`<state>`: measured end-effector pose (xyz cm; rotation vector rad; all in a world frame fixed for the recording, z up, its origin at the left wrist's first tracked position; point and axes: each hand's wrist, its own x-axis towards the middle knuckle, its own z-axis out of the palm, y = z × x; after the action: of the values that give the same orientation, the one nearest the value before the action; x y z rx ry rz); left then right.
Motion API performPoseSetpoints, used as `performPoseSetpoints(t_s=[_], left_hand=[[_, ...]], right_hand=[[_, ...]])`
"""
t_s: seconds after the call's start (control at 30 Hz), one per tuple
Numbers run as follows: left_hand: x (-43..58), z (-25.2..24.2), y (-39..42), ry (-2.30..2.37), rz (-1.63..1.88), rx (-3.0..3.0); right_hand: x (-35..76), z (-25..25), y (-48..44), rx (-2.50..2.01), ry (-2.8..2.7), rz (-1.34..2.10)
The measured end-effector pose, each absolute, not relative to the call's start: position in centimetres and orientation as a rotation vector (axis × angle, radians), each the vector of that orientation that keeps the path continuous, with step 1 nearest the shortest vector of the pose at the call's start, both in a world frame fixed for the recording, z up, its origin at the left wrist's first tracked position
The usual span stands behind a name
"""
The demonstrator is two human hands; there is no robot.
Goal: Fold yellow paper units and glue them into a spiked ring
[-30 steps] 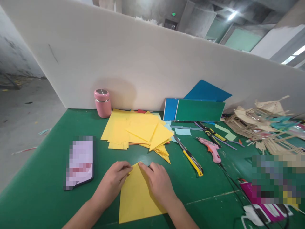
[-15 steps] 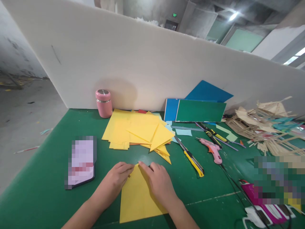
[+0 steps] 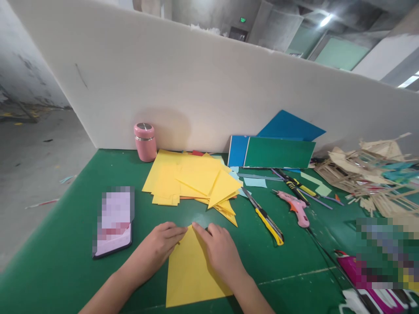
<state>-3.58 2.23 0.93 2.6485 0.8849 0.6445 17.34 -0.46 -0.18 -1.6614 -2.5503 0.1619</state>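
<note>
A sheet of yellow paper [image 3: 193,274] lies on the green table in front of me, its far end narrowing to a point between my hands. My left hand [image 3: 166,240] is closed at the sheet's far left edge, fingertips pressed together on the paper near the tip. On the opposite edge, my right hand [image 3: 221,248] has its index finger stretched to the tip, while the other fingers curl and grip the side. Both thumbs are mostly hidden. Beyond my hands lies a pile of yellow paper pieces [image 3: 193,174], some cut to triangles.
A pink flask [image 3: 145,143] stands by the white partition [image 3: 196,87]. At left lies a phone [image 3: 114,222], partly blurred. On the right are a yellow utility knife [image 3: 266,222], a pink glue gun [image 3: 294,207], a power strip [image 3: 376,292] with cords, and a wooden-stick model [image 3: 369,170].
The view has turned slightly left, so objects appear shifted right. Both hands stay on the yellow paper near its tip, with hardly any movement.
</note>
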Motion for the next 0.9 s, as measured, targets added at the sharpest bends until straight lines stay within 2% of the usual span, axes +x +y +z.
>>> performPoseSetpoints(t_s=[0.3,0.9], left_hand=[[-3.27,0.64,1.87,1.000,0.582,2.683],[-3.30,1.31,1.43,1.089,0.898,2.646]], right_hand=[[17.32,0.09,-0.48,-1.635,-2.595,0.110],[17.14,-0.05,-0.35,-1.701,-2.566,0.144]])
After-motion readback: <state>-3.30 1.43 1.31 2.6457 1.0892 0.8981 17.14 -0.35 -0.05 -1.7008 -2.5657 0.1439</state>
